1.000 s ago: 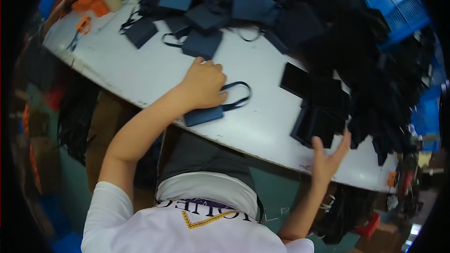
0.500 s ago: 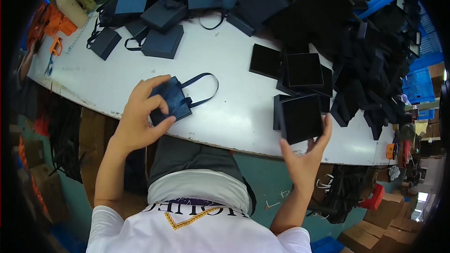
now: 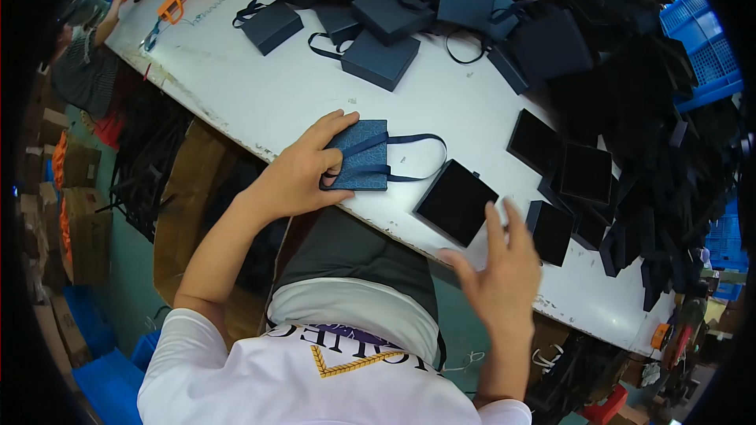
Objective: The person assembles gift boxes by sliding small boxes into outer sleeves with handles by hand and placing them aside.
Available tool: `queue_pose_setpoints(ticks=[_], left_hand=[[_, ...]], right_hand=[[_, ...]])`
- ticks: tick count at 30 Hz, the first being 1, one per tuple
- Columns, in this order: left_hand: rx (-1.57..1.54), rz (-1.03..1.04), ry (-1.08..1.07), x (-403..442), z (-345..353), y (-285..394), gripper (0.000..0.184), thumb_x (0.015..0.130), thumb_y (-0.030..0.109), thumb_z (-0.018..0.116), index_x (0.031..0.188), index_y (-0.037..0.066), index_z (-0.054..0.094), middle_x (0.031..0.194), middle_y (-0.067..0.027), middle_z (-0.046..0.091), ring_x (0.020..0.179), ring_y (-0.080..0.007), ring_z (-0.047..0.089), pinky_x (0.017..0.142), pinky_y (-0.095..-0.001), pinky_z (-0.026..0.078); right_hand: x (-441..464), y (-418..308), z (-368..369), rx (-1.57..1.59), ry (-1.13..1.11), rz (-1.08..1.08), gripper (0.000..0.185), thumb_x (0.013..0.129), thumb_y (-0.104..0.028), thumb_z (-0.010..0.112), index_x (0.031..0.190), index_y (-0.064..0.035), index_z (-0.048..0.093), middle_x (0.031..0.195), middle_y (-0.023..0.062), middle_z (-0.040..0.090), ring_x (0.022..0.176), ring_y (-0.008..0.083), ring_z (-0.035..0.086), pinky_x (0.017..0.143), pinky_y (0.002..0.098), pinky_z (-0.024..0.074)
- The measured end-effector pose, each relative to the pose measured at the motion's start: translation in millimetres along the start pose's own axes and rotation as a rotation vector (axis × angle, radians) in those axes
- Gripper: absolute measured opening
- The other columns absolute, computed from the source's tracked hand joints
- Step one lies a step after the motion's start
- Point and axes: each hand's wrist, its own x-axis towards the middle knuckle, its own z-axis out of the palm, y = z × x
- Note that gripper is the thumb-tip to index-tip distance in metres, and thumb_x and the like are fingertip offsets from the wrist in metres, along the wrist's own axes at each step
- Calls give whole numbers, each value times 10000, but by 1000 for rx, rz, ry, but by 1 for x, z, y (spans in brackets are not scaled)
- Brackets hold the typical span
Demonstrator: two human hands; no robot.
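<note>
My left hand (image 3: 303,169) is closed around a small dark blue gift box (image 3: 364,159) with a textured face. From its right side a navy ribbon handle (image 3: 417,138) loops out over the table. A black square box (image 3: 456,203), its dark inside facing up, lies close to the table's front edge beside the ribbon loop. Just right of that box hovers my right hand (image 3: 504,275), fingers apart and holding nothing. Another black box (image 3: 550,231) lies beyond its fingertips.
Finished-looking blue boxes with ribbons (image 3: 381,58) are piled at the back of the white table (image 3: 315,79). Black boxes (image 3: 587,173) heap up on the right, near blue plastic crates (image 3: 697,24). Scissors (image 3: 151,35) lie far left; another person's arm (image 3: 110,20) shows there.
My right hand has let go of the black box, which now lies nearer the blue box. My left hand keeps its blue box, now turned with the ribbon pointing right. The view has shifted and rotated.
</note>
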Motion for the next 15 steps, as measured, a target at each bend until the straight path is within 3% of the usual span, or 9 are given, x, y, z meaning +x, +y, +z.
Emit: queue_pose_setpoints(ticks=[3, 4, 7, 8, 11, 14, 15], left_hand=[[-12, 11, -32, -3, -10, -10, 501, 655, 57, 912, 687, 47, 412, 1591, -221, 389, 1477, -432, 372, 988, -391, 515], [-50, -21, -51, -2, -13, -9, 500, 655, 57, 913, 686, 45, 414, 1592, -222, 387, 1479, -429, 371, 959, -377, 528], [-93, 13, -24, -3, -14, -15, 504, 651, 65, 920, 685, 42, 418, 1591, -227, 388, 1465, -419, 395, 893, -345, 547], [-101, 41, -3, -6, -11, -17, 506, 649, 69, 923, 685, 41, 419, 1589, -229, 390, 1457, -415, 407, 875, -336, 551], [-59, 48, 72, -10, -7, -19, 514, 639, 87, 931, 678, 43, 420, 1562, -246, 413, 1421, -422, 440, 876, -348, 551], [-66, 27, 154, -14, 2, -17, 530, 623, 98, 936, 670, 59, 410, 1527, -259, 441, 1392, -441, 458, 975, -394, 521], [-64, 32, 177, -14, 5, -15, 537, 616, 99, 938, 669, 64, 405, 1521, -261, 445, 1390, -450, 456, 1004, -412, 501]], right_hand=[[41, 9, -34, -155, -31, -383, 687, 825, -210, 808, 1449, -100, 543, 1535, 213, 447, 1296, 432, 529, 1015, 467, 474], [55, 14, -34, 48, -102, -417, 686, 832, -110, 764, 1474, -141, 525, 1549, 177, 455, 1315, 430, 529, 1041, 465, 467], [81, 27, -10, 248, -222, -215, 685, 848, -130, 754, 1485, -114, 501, 1522, 176, 480, 1338, 396, 515, 1067, 427, 460], [86, 30, 3, 198, -107, -208, 497, 898, -150, 715, 1372, -70, 591, 1389, 170, 586, 1184, 380, 615, 962, 402, 511], [88, 37, 22, 206, -149, 90, 259, 954, -163, 663, 1168, -18, 680, 1229, 155, 662, 986, 380, 667, 826, 429, 529], [74, 49, 44, 185, 127, 2, 194, 1014, -155, 611, 1009, 23, 689, 943, 128, 694, 710, 271, 660, 668, 384, 502], [74, 46, 44, 308, 162, 108, 204, 1027, -157, 598, 1021, 27, 688, 875, 116, 671, 681, 225, 626, 644, 358, 485]])
